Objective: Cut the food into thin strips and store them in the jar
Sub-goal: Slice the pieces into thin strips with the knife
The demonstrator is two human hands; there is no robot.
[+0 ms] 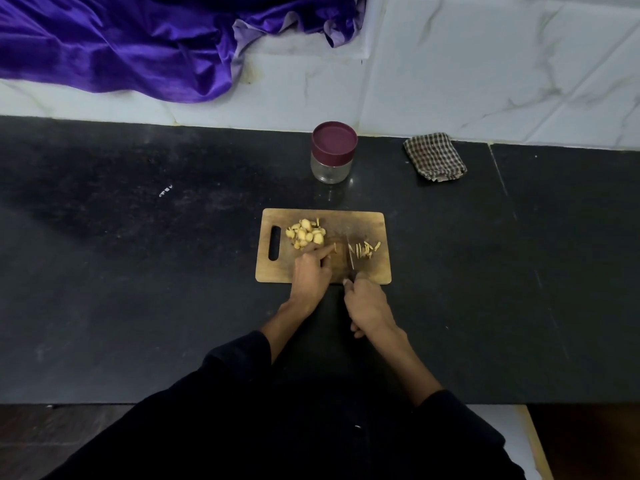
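Note:
A wooden cutting board lies on the black counter. On its left part sits a heap of yellow food slices. Thin yellow strips lie on its right part. My left hand rests on the board with fingertips pressing a small piece beside the knife blade. My right hand grips the knife handle at the board's near edge, blade pointing away from me. Behind the board stands a clear glass jar with a maroon lid on it.
A folded checked cloth lies at the back right by the white tiled wall. Purple fabric drapes over the ledge at the back left. The counter's front edge runs near my body.

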